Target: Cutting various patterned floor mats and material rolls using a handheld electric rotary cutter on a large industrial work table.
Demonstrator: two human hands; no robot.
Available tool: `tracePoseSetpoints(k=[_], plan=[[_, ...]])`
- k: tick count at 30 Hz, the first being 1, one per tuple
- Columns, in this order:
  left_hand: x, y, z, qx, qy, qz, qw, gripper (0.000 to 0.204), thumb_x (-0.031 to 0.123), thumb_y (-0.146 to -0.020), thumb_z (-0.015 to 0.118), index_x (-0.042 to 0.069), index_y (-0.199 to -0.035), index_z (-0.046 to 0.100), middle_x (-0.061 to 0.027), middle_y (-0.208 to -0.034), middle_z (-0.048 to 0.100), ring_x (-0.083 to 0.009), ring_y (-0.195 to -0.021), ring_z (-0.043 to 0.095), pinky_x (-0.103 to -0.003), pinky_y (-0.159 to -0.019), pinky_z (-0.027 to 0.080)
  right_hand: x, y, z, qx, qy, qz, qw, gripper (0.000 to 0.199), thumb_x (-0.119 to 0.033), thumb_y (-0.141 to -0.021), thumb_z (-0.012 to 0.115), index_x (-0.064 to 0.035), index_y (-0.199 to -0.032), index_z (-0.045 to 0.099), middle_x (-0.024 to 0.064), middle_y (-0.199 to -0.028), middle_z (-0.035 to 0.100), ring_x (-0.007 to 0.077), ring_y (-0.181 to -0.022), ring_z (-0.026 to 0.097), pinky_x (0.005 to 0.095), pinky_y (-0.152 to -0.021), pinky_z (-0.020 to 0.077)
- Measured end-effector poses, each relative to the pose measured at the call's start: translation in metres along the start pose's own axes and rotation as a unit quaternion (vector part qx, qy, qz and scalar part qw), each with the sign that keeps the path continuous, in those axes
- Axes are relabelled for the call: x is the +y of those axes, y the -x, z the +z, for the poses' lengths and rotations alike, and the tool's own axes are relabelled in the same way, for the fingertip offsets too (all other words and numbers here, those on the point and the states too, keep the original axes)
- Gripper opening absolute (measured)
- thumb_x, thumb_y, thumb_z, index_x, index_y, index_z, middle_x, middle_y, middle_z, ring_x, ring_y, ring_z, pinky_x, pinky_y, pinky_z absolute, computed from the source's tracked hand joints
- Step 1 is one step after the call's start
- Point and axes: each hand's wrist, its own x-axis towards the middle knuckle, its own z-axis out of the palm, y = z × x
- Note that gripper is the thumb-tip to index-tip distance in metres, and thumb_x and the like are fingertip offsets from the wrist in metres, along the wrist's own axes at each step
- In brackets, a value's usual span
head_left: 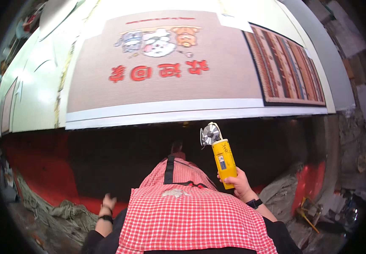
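White fills most of the upper half: a broad table [35, 99] whose near edge bows across the middle of the view. Below that edge spreads a black and red surface [106, 156], black through the centre and red toward both ends. On the table lies a large beige mat [161, 94], its red lettering and three cartoon animals upside down to the wearer. A red-and-white checked apron [191, 224] covers the wearer's front, reaching up from the lower edge. To the right of the beige mat sits a smaller striped mat [288, 70] with a dark border. Crumpled grey-green cloth [66, 216] is heaped at lower left. Right of centre, just short of the table's near edge, is a yellow handheld cutter [223, 158], tilted slightly left, its head upward. The right hand [241, 185] grasps its lower end, fingers wrapped around the body. The left hand [108, 202], lower left beside the apron, has loose, released fingers. Smallest are the cutter's round silver blade [208, 137] and the dark band [254, 204] on the right wrist.
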Motion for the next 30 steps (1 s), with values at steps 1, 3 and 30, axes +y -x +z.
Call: tracePoseSetpoints(k=[1, 3, 30], plan=[[0.009, -0.010, -0.008, 0.003, -0.001, -0.002, 1.000, 0.050, 0.027, -0.077, 0.062, 0.002, -0.119, 0.053, -0.0183, -0.113, 0.060, -0.0274, -0.105, 0.058, -0.036, -0.089, 0.047, 0.006, -0.003, 0.002, 0.009, -0.034, -0.009, 0.999, 0.042, 0.004, -0.068, 0.063, 0.0021, -0.108, 0.052, 0.0148, -0.097, 0.063, 0.0245, -0.088, 0.064, 0.0353, -0.083, 0.0506], [0.174, -0.011, 0.063, -0.002, 0.149, 0.133, 0.980, 0.040, 0.018, -0.075, 0.067, 0.003, -0.110, 0.058, -0.0136, -0.103, 0.063, -0.0204, -0.097, 0.061, -0.032, -0.085, 0.048, -0.018, -0.001, -0.098, 0.035, -0.037, -0.016, 0.999, 0.043, 0.003, -0.068, 0.063, 0.0025, -0.109, 0.051, 0.0150, -0.098, 0.063, 0.0246, -0.089, 0.064, 0.0349, -0.082, 0.0512], [0.580, -0.013, 0.261, -0.046, 0.637, -0.257, 0.725, 0.020, 0.007, -0.093, 0.048, -0.002, -0.110, 0.046, -0.0139, -0.103, 0.050, -0.0267, -0.093, 0.052, -0.040, -0.083, 0.051, -0.085, -0.110, -0.356, 0.184, 0.173, -0.071, 0.965, 0.059, -0.003, -0.063, 0.068, 0.0064, -0.117, 0.048, 0.0092, -0.098, 0.062, 0.0154, -0.087, 0.060, 0.0282, -0.078, 0.0484]])
